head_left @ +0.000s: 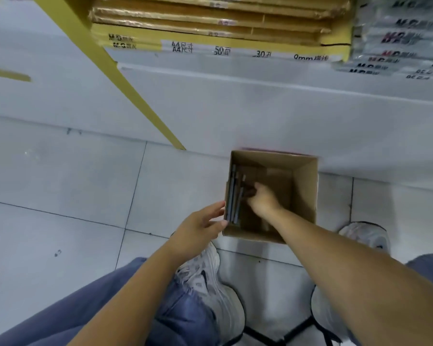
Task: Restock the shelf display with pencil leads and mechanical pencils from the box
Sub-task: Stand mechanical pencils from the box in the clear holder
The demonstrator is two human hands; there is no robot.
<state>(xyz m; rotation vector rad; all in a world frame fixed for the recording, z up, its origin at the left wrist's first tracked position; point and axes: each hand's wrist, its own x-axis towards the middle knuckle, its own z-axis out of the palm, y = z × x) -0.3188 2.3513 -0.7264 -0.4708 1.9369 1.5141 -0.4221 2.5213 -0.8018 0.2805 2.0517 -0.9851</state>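
Cardboard box (308,196) is being steadied by the flat-fingered left hand (200,228); right hand (264,201) is gripping a dark item (248,192), probably best lifted straight up.

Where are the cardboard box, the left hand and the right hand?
cardboard box (306,196), head view, right inner wall.
left hand (198,230), head view, back of the hand.
right hand (264,199), head view, back of the hand.

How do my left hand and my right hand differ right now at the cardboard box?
The left hand is outside the cardboard box; the right hand reaches down inside it. The left hand's fingers lie fairly straight against the box's outer wall, while the right hand's fingers curl round a dark item. The left hand holds nothing; the right hand grips. Both are bare and at the same box.
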